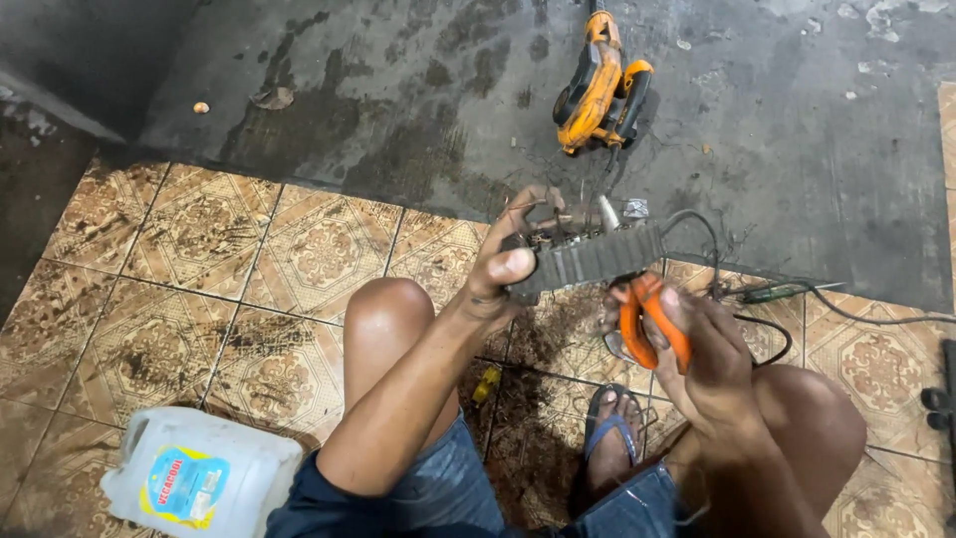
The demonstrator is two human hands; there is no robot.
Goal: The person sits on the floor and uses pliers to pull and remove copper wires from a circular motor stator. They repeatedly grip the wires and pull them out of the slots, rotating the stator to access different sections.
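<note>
A white plastic jug (194, 476) lies on the patterned tile floor (149, 299) near its lower left corner, well apart from the work. The left hand (508, 254) holds a grey finned electrical module (590, 257) in the air above the knees, thumb pressed on its near face, fingers curled over the top; that one-sided hold could let it twist. The right hand (697, 344), fingers closed round orange-handled pliers (647, 319) just below the module, could slip onto the loose wires (712, 244).
</note>
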